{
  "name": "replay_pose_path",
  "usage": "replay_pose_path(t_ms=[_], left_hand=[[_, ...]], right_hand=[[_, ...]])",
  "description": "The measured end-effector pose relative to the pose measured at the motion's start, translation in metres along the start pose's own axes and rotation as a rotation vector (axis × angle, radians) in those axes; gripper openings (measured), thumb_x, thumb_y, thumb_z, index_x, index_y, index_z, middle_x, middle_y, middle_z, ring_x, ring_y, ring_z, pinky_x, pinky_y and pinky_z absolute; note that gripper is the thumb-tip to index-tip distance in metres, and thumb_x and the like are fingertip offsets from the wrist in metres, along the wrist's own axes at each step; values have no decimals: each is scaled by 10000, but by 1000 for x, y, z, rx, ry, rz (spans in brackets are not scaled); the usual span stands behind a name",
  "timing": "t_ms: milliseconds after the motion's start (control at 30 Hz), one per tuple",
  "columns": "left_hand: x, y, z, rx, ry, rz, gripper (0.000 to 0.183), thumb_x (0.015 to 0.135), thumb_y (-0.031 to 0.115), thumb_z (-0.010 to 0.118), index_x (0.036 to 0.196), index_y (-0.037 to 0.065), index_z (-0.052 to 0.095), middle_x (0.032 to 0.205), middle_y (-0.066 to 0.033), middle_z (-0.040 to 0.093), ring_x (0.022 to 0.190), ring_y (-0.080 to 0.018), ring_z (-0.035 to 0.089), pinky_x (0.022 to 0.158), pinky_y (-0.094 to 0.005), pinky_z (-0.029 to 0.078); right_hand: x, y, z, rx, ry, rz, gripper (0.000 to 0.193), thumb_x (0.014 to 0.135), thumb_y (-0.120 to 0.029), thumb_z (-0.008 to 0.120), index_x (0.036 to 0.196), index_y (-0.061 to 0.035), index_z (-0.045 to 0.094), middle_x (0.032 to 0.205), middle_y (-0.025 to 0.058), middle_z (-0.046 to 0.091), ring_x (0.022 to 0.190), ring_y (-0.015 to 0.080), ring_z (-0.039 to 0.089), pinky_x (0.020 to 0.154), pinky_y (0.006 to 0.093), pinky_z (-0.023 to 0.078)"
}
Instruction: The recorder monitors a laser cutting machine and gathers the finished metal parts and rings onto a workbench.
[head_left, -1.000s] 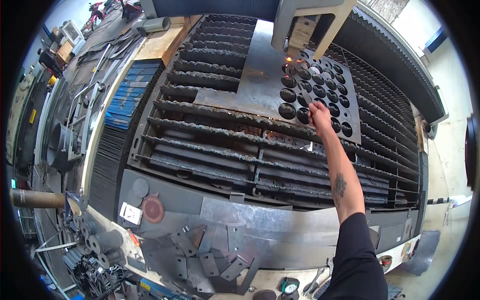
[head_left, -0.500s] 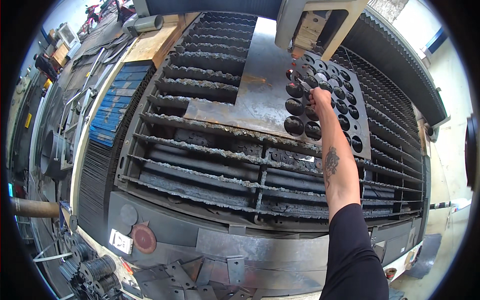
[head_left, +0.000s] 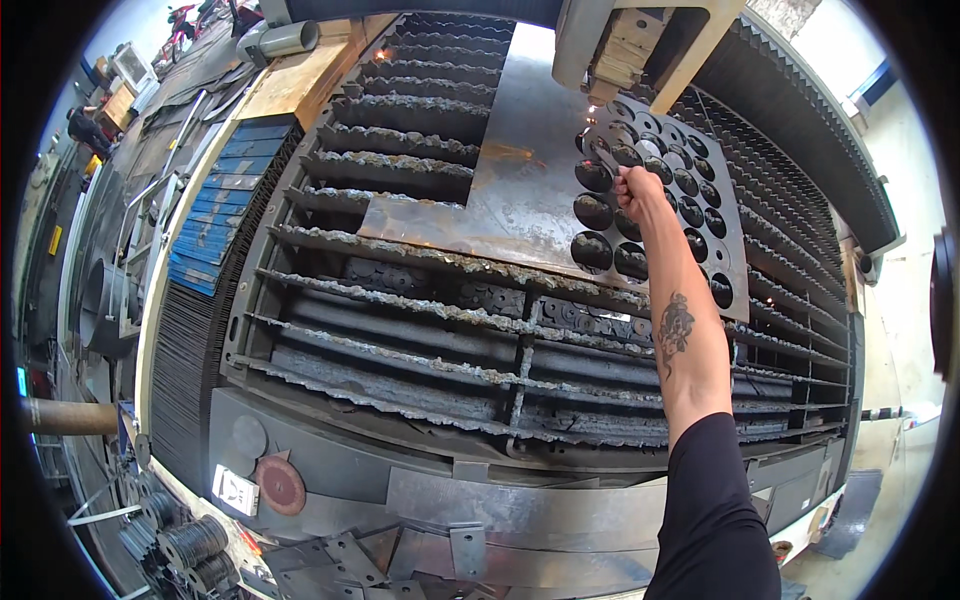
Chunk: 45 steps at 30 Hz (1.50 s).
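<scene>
My right hand (head_left: 638, 190) reaches far forward over a grey metal sheet (head_left: 525, 200), its fingers closed. A slim metal tool (head_left: 606, 158) sticks out beyond the fingers toward the round holes; its exact kind is too small to make out. Rows of round cut-outs fill the right part of the sheet, some with discs still in them. Just beyond the hand, a cutting head (head_left: 603, 90) stands over the sheet, with a bright spark (head_left: 591, 115) beneath it. My left hand is out of view.
Jagged, crusted support slats (head_left: 400, 300) carry the sheet, with deep gaps between them. A beige gantry frame (head_left: 695, 60) rises close beyond my hand. Flat plates (head_left: 467, 550), a reddish-brown disc (head_left: 281, 485) and wire spools (head_left: 195, 545) lie at the near edge. A person (head_left: 88, 128) stands far left.
My right hand stays over the holes and has shifted slightly, as has the whole view. The spark under the cutting head is brighter, and a glowing spot shows on a far-left slat.
</scene>
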<state>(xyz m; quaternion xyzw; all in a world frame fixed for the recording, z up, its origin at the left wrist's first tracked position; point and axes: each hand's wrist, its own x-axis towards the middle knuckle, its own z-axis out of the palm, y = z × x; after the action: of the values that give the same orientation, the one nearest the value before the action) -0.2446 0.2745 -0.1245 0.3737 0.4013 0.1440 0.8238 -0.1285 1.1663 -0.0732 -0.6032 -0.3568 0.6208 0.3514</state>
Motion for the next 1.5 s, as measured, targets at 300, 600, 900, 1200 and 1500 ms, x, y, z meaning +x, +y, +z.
replay_pose_path(t_ms=[300,600,900,1200,1500], left_hand=[[-6,-2,-15,72,-89,46,591,1048,231,564,1577,71,354,1394,-93,537,1148,-238,594,995,-389,474],[-31,-9,-15,147,-119,108,600,1047,239,564,1581,72,346,1381,-92,542,1139,-236,592,995,-387,471],[-101,-30,220,-114,152,234,578,1045,252,547,1566,73,372,1358,-100,553,1132,-260,582,990,-404,464],[-123,19,237,551,477,219,741,927,64,442,1636,167,254,1561,-171,419,1441,-318,430,1130,-451,368],[-156,2,249,608,617,245,831,875,55,501,1641,210,219,1578,-181,389,1475,-327,382,1170,-460,320]], right_hand=[[-5,4,8,293,-120,138,205,1047,-152,525,848,-121,489,642,-17,484,478,78,395,412,225,272],[-57,20,19,396,-372,115,59,1080,-151,497,1032,-163,528,697,-31,467,520,65,362,424,213,260],[-227,60,-21,172,-534,105,151,1093,-202,487,1192,-154,590,684,-68,423,486,42,319,390,204,230],[-451,153,-47,166,-631,361,131,1066,-124,512,1181,-119,573,675,-45,474,493,49,408,394,187,290],[-615,225,-68,11,-648,501,41,1070,-183,542,1105,-163,550,673,-27,443,496,78,360,408,218,269]])
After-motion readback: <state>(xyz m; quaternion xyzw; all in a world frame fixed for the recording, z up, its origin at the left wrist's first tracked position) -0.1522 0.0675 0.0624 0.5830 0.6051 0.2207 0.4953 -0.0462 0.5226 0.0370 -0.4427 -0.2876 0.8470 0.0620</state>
